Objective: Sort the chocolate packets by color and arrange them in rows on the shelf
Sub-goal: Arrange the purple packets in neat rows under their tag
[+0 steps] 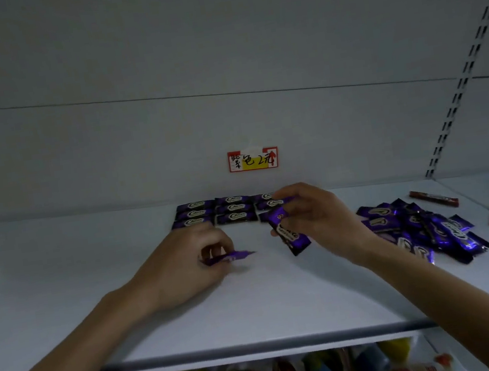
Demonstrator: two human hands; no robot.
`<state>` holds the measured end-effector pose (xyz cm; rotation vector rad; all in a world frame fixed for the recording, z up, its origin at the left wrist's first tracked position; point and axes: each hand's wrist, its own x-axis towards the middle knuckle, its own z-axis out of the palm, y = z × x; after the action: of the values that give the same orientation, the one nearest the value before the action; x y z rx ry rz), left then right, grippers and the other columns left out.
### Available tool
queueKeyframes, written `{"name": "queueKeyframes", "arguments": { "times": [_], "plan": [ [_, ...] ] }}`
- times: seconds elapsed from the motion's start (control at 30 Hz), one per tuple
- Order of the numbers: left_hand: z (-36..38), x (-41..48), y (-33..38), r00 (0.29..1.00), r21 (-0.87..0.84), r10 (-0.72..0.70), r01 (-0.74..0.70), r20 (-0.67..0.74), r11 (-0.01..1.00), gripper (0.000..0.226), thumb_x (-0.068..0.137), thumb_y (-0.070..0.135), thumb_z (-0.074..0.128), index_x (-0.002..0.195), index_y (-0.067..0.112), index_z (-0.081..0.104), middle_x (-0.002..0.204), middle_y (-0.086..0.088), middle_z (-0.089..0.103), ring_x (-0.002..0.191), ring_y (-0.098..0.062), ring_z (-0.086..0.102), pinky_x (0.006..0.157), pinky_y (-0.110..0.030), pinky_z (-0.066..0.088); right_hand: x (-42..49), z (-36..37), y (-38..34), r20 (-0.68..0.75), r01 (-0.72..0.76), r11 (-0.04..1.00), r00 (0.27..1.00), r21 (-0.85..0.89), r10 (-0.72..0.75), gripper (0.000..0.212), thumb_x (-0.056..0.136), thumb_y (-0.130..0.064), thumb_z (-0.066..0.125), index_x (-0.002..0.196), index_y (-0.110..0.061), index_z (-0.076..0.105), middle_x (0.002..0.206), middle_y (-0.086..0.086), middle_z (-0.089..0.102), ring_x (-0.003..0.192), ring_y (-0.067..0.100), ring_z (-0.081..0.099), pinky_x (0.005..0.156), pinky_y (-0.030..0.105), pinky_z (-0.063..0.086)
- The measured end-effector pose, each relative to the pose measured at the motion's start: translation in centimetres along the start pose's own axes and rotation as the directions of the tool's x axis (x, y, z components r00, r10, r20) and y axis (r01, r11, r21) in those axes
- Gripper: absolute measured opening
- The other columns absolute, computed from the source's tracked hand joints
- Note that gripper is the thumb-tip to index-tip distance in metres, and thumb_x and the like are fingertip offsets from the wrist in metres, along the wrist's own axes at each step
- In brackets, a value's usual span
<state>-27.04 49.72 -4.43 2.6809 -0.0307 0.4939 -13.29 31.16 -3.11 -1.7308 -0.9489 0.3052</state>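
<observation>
Purple rows (218, 211) are forming on the shelf (96, 300); heap (422, 229) and red packets (433, 199) are waiting. Left grip (185, 263) and right grip (320, 221) are clasping single packets (291, 237).

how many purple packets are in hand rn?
2. The left hand pinches the edge-on packet low over the shelf; the right hand holds the tilted packet in front of the arranged rows. More could be hidden behind the hands.
</observation>
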Motion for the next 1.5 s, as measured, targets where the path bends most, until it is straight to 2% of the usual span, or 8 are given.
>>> {"name": "queueKeyframes", "arguments": {
  "times": [0.17, 0.27, 0.5, 0.63, 0.77, 0.9, 1.2, 1.5],
  "plan": [
    [-1.1, -1.0, -1.8, 0.966, -0.348, -0.258, 0.24, -0.006, 0.906, 0.048, 0.073, 0.025, 0.076, 0.115, 0.034, 0.053, 0.076, 0.005, 0.062, 0.066, 0.0, 0.059, 0.064, -0.009, 0.042, 1.2, 2.3, 0.1, 0.142, 0.112, 0.915, 0.988, -0.389, -0.061, 0.017, 0.086, -0.012, 0.061, 0.1, -0.021, 0.066, 0.096, -0.011, 0.066, 0.087, -0.006, 0.06, 0.079, 0.008, 0.046],
    [-1.2, -1.6, -2.1, 0.968, -0.233, -0.246, 0.25, 0.046, 0.94, 0.064, 0.075, 0.035, 0.073, 0.128, 0.043, 0.039, 0.075, 0.005, 0.063, 0.066, -0.002, 0.059, 0.062, -0.01, 0.043, 1.2, 2.1, 0.0, 0.096, 0.189, 0.835, 0.982, -0.517, -0.163, 0.018, 0.088, -0.007, 0.058, 0.1, -0.015, 0.069, 0.092, -0.014, 0.061, 0.079, -0.014, 0.055, 0.073, 0.0, 0.04],
    [-2.8, -2.1, -3.2, 1.0, 0.091, -0.008, 0.008, 0.006, 0.996, 0.036, 0.071, 0.062, 0.042, 0.092, 0.042, 0.063, 0.071, 0.025, 0.055, 0.078, 0.005, 0.052, 0.063, -0.016, 0.035, -0.1, 2.3, -0.3, 0.277, 0.237, 0.709, 0.959, -0.664, -0.062, 0.021, 0.08, -0.039, 0.065, 0.095, -0.024, 0.066, 0.089, -0.009, 0.061, 0.078, 0.005, 0.057, 0.068, 0.016, 0.046],
    [-2.6, -1.9, -3.6, 0.964, 0.066, 0.034, -0.053, 0.264, 0.996, 0.031, 0.084, 0.039, 0.051, 0.114, 0.045, 0.056, 0.111, 0.039, 0.042, 0.111, 0.017, 0.035, 0.093, -0.004, 0.026, 0.1, 2.6, -0.5, 0.277, 0.255, 0.712, 0.957, -0.654, -0.089, 0.019, 0.08, -0.031, 0.068, 0.097, -0.021, 0.068, 0.093, -0.007, 0.061, 0.079, 0.004, 0.056, 0.07, 0.012, 0.043],
    [-2.1, -1.2, -4.1, 0.992, 0.202, 0.051, -0.074, 0.117, 0.977, 0.046, 0.084, 0.058, 0.03, 0.103, 0.034, 0.064, 0.096, 0.022, 0.059, 0.087, 0.005, 0.049, 0.076, -0.02, 0.041, 0.4, 2.9, -0.2, 0.265, 0.261, 0.733, 0.957, -0.628, -0.114, 0.017, 0.08, -0.029, 0.068, 0.096, -0.022, 0.069, 0.091, -0.007, 0.063, 0.077, 0.003, 0.057, 0.068, 0.012, 0.045],
    [-2.0, -0.6, -4.3, 0.996, 0.04, -0.091, 0.092, -0.006, 0.995, 0.022, 0.093, 0.024, 0.049, 0.08, 0.021, 0.066, 0.066, 0.014, 0.059, 0.061, -0.002, 0.05, 0.057, -0.014, 0.034, 0.7, 2.7, 0.1, 0.259, 0.256, 0.749, 0.959, -0.611, -0.117, 0.015, 0.08, -0.031, 0.067, 0.093, -0.024, 0.069, 0.089, -0.011, 0.063, 0.077, 0.001, 0.058, 0.066, 0.008, 0.042],
    [-1.9, -1.9, -4.8, 0.991, 0.009, -0.094, 0.093, 0.1, 0.996, 0.025, 0.075, 0.053, 0.066, 0.096, 0.04, 0.063, 0.093, 0.027, 0.052, 0.088, 0.008, 0.049, 0.069, -0.009, 0.036, 1.3, 2.7, 0.9, 0.288, 0.3, 0.756, 0.945, -0.581, -0.154, 0.013, 0.079, -0.032, 0.069, 0.091, -0.028, 0.07, 0.09, -0.013, 0.064, 0.08, 0.002, 0.057, 0.072, 0.014, 0.046],
    [-1.9, -0.6, -6.7, 0.99, 0.107, -0.143, 0.144, -0.013, 0.984, 0.016, 0.083, 0.039, 0.063, 0.099, 0.039, 0.066, 0.093, 0.018, 0.059, 0.083, 0.002, 0.054, 0.072, -0.024, 0.043, 2.8, 3.4, 1.6, 0.303, 0.354, 0.724, 0.93, -0.592, -0.207, 0.017, 0.086, -0.022, 0.062, 0.101, -0.023, 0.071, 0.099, -0.013, 0.062, 0.096, 0.005, 0.052, 0.085, 0.023, 0.044]
  ]
}}
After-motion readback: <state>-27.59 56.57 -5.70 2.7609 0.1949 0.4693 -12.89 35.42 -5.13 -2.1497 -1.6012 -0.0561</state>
